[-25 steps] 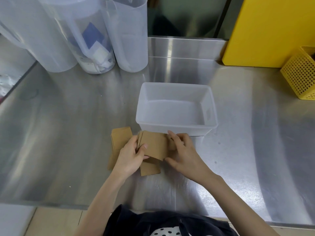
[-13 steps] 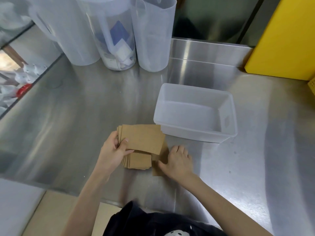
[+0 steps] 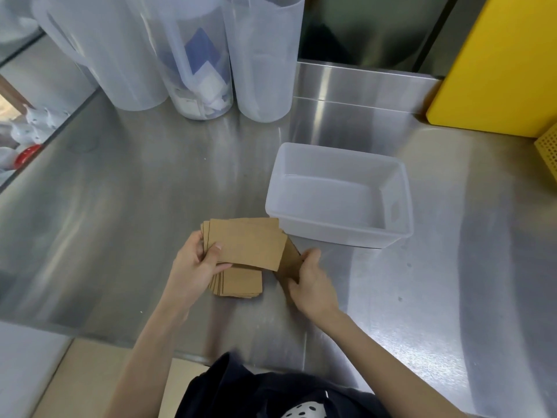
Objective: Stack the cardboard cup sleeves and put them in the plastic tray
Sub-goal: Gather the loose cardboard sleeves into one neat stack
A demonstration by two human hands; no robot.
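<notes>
Sleeves (image 3: 247,242), flat brown cardboard ones, sit in a fanned bundle just in front of the tray's (image 3: 339,236) near left corner. The left hand (image 3: 193,267) grips that bundle, thumb on top and fingers wrapped round its left edge, holding it slightly raised and turned crosswise. This looks like a way to keep the gathered pieces squared while more are added. Under it, a second small pile (image 3: 241,283) lies flat on the counter (image 3: 120,206), further from the tray and partly covered by the bundle. The right hand (image 3: 313,282) is curled around another sleeve (image 3: 289,262) standing on edge just in front of the tray's near wall, probably picking it up to join the rest. How many pieces it holds I cannot tell.

The tray itself is clear plastic and has nothing in it, so the stacking seems unfinished and the placing not yet begun. It stands close enough that the finished stack would need only a short lift over the near wall.

The counter is brushed steel with a raised back lip. Behind the tray and to its left stand three tall translucent jugs (image 3: 262,55), the middle one with papers inside. Behind it to the right are a yellow board (image 3: 497,64) and a yellow basket (image 3: 547,158).
</notes>
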